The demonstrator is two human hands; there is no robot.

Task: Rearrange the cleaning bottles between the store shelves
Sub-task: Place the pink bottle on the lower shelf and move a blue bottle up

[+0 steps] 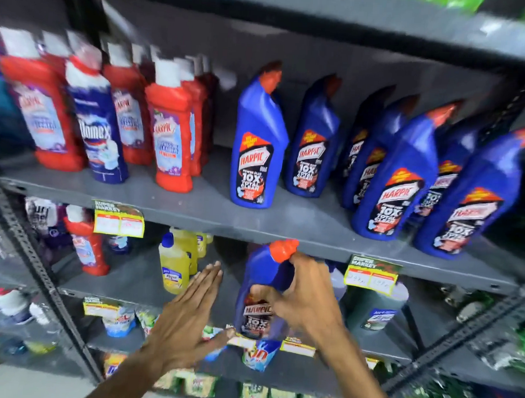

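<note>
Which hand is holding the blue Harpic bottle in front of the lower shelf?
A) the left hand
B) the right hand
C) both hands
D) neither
B: the right hand wraps the blue Harpic bottle near its neck, while the left hand is flat, open, and apart from it.

Blue bottle w/ orange cap; grey shelf

The place is a shop aisle: grey slotted-steel shelves carry rows of identical blue Harpic bottles and red bottles, and yellow "Super Market" price tags hang from the shelf edges.
</note>
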